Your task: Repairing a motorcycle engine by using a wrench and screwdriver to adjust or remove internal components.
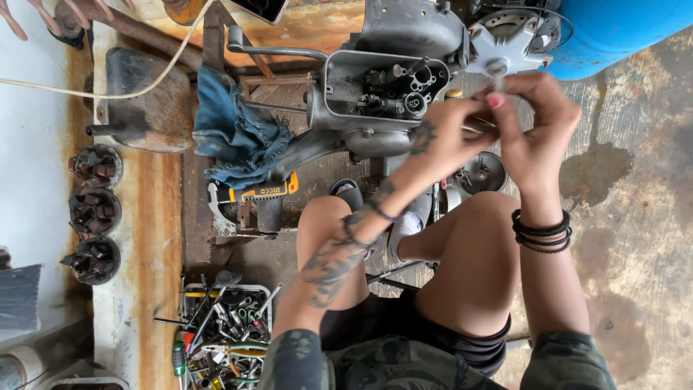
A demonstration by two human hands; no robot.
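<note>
Left hand (440, 137) and right hand (530, 119) together, pinching small part (497, 69) — engine (390, 94) just left, left hand nearer.

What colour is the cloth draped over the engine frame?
The cloth is faded denim blue with frayed edges, seen in the head view, left of the engine.

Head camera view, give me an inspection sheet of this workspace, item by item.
Surface: stained concrete floor, rusty patches at left.
Job's things: grey engine casing opened, small parts exposed; a small metal part, mostly hidden, between both hands.
Clutter: tray of mixed hand tools; blue rag; yellow-black power tool; three dark round parts.
Hands: left hand and right hand meet, fingers pinching the part.
Cables: pale cord across upper left.
Surroundings: blue barrel; white wall.
</note>
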